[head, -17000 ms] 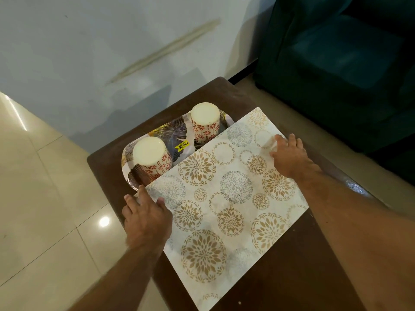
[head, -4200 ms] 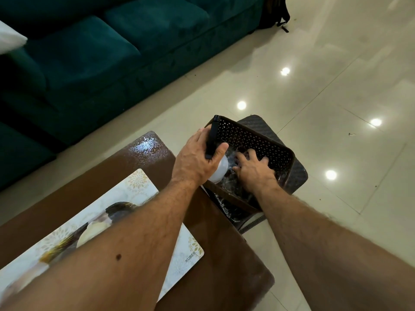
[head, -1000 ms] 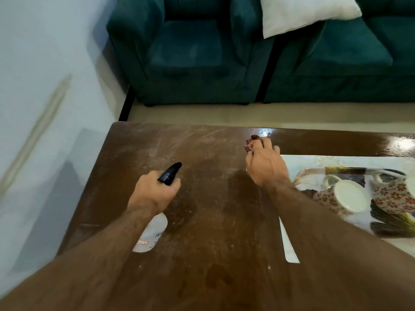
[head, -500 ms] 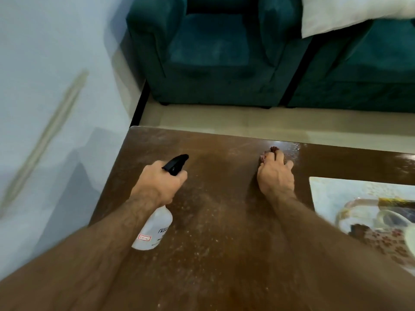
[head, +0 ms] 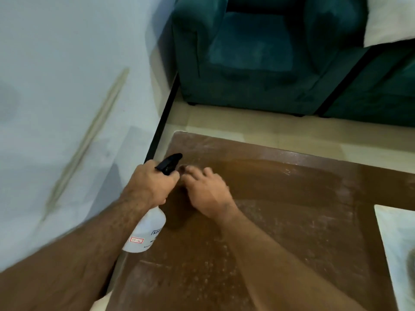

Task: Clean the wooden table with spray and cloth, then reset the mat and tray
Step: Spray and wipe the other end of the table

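My left hand [head: 149, 185] grips the neck of a white spray bottle [head: 146, 232] with a black trigger head, held over the left edge of the wooden table [head: 292, 198]. Right beside it, my right hand [head: 208, 194] lies flat and blurred on the tabletop, pressing a small dark cloth [head: 182, 169] that shows only at the fingertips. A wiped, darker band runs right from this hand; pale speckled residue covers the wood around it. The patterned mat [head: 397, 232] shows at the right edge, with a dark bit of the tray [head: 412, 259] on it.
A pale wall [head: 67, 86] runs close along the table's left side. A teal armchair [head: 258, 52] stands beyond the far edge, with a strip of beige floor [head: 269, 129] between. A white cushion [head: 390, 21] lies at the top right.
My right hand has swept the cloth left across the table until it is next to my left hand. The view has turned left, so the mat and tray have slid almost out of sight.
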